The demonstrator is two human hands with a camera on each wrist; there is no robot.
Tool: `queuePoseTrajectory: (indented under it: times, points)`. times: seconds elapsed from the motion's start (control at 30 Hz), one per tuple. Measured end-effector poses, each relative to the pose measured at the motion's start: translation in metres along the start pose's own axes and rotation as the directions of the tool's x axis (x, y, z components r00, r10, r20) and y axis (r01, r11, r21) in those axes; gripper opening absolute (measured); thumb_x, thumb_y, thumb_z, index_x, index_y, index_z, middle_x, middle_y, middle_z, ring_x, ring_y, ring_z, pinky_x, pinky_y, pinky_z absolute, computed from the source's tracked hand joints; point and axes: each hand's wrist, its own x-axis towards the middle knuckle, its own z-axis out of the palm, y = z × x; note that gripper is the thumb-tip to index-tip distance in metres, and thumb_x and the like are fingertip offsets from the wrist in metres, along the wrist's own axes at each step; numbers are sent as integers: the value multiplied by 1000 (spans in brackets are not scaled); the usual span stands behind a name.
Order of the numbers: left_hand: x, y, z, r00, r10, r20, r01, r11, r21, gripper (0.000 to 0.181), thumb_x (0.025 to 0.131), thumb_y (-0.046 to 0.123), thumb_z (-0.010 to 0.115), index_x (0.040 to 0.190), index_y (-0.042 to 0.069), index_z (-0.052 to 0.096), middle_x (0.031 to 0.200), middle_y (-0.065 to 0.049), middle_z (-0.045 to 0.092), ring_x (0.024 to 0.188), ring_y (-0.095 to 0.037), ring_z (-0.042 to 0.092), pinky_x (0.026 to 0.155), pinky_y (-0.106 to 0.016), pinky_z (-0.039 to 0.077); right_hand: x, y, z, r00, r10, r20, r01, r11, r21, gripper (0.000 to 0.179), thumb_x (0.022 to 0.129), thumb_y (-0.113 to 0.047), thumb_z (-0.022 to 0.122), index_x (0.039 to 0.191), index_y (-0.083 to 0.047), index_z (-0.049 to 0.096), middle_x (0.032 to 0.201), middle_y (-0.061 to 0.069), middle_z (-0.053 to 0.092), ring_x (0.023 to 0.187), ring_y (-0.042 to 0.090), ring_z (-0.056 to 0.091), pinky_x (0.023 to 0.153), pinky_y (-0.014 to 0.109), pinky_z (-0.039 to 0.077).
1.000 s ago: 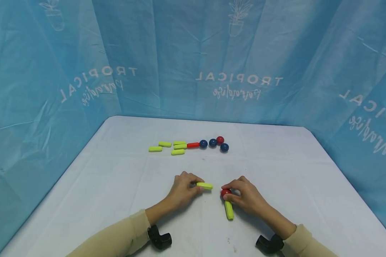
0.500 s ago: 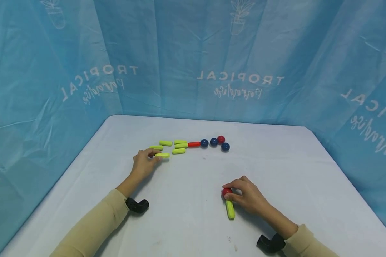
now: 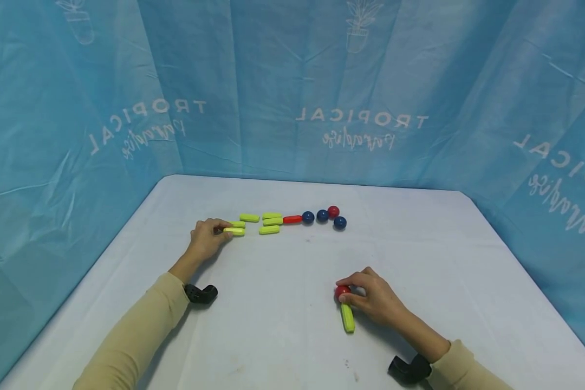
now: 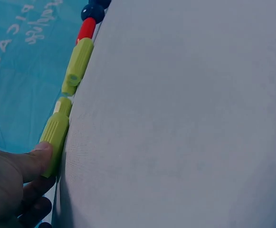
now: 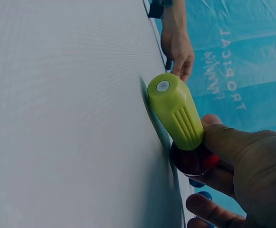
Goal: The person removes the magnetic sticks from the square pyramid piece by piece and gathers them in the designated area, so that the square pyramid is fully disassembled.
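My left hand [image 3: 207, 237] is at the far left group of pieces, thumb and fingers pinching a yellow-green magnetic rod [image 4: 55, 140]. The rod lies right beside another yellow-green rod [image 3: 237, 223] in the head view. Nearer the front, my right hand [image 3: 372, 297] holds a red ball [image 3: 342, 292] between thumb and fingers. A yellow-green rod [image 5: 176, 111] with fluted sides and a silvery disc in its end is joined to that ball, pointing toward the front edge in the head view.
At the back lie several yellow-green rods [image 3: 269, 229], one red rod [image 3: 292, 219], several dark blue balls [image 3: 339, 222] and another red ball [image 3: 333, 211]. A white cloth covers the table [image 3: 283, 336]. Blue printed curtains [image 3: 283, 81] hang around its back and sides.
My left hand has carried its yellow-green rod from the middle to the back left, alongside the other rods. My right hand has stayed in place with the red ball.
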Motion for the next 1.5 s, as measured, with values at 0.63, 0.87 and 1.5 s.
queuePoseTrajectory:
  times: [0.63, 0.87, 1.5]
  points:
    - [0, 0, 0, 1000, -17, 2, 17, 1000, -3, 32, 89, 29, 65, 112, 8, 65, 109, -16, 57, 103, -29, 41, 96, -51, 22, -2, 0, 4, 995, 53, -79, -60, 995, -77, 36, 67, -46, 79, 93, -23, 69, 83, -12, 59, 79, 8, 45, 67, 21, 38]
    - [-1, 2, 0, 999, -33, 4, 33, 999, 0, 32, 90, 32, 62, 112, 9, 65, 108, -15, 57, 103, -30, 41, 98, -52, 21, -6, 0, 1, 998, 47, -34, -51, 991, -121, 51, 63, -54, 78, 102, -22, 68, 83, -14, 57, 81, 5, 43, 69, 22, 38]
    - [-15, 27, 4, 983, 44, -180, -58, 996, -70, 36, 88, 23, 64, 120, 7, 59, 110, -16, 58, 105, -31, 46, 91, -48, 26, -12, 10, -8, 993, -100, 67, 105, 992, -75, 43, 74, -43, 75, 110, -23, 67, 100, -14, 63, 91, 6, 50, 75, 24, 45]
